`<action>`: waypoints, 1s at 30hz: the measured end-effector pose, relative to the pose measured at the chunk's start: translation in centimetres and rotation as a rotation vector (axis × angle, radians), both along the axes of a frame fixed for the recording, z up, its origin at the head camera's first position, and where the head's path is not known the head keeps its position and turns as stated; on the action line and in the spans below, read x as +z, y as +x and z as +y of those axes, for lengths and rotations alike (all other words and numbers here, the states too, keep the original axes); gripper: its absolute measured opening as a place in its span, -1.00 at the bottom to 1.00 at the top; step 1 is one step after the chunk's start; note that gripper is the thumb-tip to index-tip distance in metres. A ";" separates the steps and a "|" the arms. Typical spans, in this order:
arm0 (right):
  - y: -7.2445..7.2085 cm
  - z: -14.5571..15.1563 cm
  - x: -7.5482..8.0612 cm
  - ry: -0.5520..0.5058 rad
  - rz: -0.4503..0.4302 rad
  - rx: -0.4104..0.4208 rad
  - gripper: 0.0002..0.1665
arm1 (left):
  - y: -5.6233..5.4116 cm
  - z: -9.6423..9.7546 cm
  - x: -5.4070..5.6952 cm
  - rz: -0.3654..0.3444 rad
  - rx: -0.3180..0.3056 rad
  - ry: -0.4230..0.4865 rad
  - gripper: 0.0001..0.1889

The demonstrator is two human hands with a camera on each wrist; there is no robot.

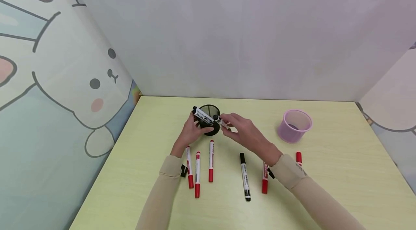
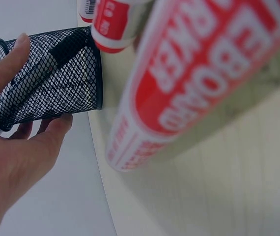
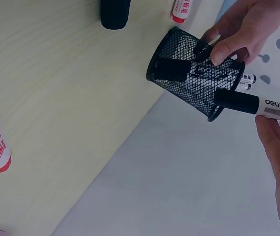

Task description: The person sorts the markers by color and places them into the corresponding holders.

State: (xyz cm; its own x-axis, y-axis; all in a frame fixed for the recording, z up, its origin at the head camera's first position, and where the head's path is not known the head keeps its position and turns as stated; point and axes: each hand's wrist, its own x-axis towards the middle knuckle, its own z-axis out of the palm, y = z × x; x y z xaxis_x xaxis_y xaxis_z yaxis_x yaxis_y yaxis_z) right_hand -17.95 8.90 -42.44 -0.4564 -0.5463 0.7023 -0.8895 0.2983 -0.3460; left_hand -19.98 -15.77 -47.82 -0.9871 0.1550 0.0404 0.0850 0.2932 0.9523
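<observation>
A: Head view first. Who has what?

B: The left hand (image 1: 191, 133) has its fingers curled round the mesh cup (image 1: 211, 109) from 8 o'clock. The right hand (image 1: 247, 134), out towards 4, pinches a held marker (image 1: 222, 122). Whether the cup's base meets the counter (image 1: 227, 204), I can't tell.

A: Any trouble there?

B: The right sleeve (image 1: 289, 170), maybe. A red-tipped marker (image 1: 265, 185) lies just beside it, between 4 and 5 o'clock from the cup. A low sweep of that arm could set it rolling.

A: Left wrist view?

B: The cup's mouth faces 9 o'clock, thumb and fingers clamped on the mesh, with an inner marker (image 2: 39, 71) lying slantwise inside. Should that grip slacken under a push, the cup could twist or tip.

A: And the right wrist view?

B: The held marker's black cap (image 3: 236, 101) overlaps the rim, towards 4 o'clock on the cup; I can't tell if its tip is inside. White marker ends (image 3: 248, 78) poke out nearby. Poor aim could jam the cap against rim or neighbours, and the marker might slip from the right fingers.
</observation>
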 end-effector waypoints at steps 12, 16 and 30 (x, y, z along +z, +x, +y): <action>-0.8 -0.8 1.2 -0.127 -0.068 -0.046 -0.50 | -0.1 0.1 0.1 -0.002 -0.002 -0.017 -0.05; -1.0 -1.1 1.6 -0.166 -0.076 -0.058 -0.48 | -0.1 0.1 0.3 -0.004 0.001 -0.018 -0.06; -2.1 -2.2 1.9 -0.271 -0.101 -0.091 -0.55 | -0.1 0.1 0.2 -0.021 -0.007 0.001 -0.07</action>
State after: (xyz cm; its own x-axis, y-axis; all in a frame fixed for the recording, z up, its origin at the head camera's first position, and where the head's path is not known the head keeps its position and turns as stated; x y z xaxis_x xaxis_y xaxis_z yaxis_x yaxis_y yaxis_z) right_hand -20.03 6.71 -40.49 -0.5696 -0.2985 0.7658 -0.8206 0.2598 -0.5091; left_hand -20.04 -15.62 -47.65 -0.9866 0.1620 0.0198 0.0670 0.2914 0.9543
